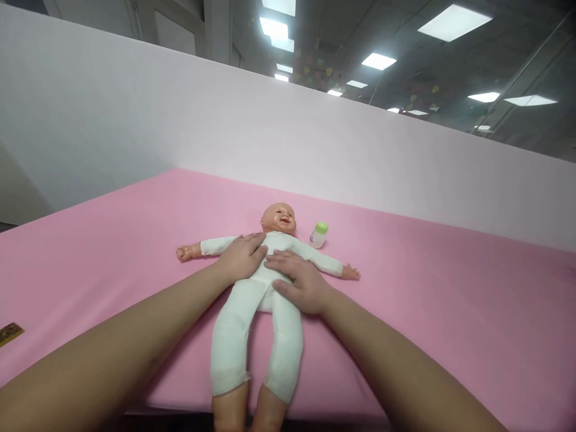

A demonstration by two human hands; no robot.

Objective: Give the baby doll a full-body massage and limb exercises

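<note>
A baby doll (pixel 258 294) with a plastic head and a white cloth body lies on its back, arms spread and legs toward me. My left hand (pixel 243 257) rests flat on the left side of its chest, fingers pointing toward the head. Lower on the trunk, my right hand (pixel 299 279) lies with its fingers stretched across the belly. Both palms are hidden, and neither hand grips anything. Close to the doll's head, on the right, stands a small clear bottle with a light green cap (pixel 318 235), apart from my hands.
The doll lies on a pink padded surface (pixel 427 300), its feet reaching past the front edge. A white wall (pixel 270 138) rises behind and to the left. A small yellow-and-dark printed item (pixel 9 333) is at the far left.
</note>
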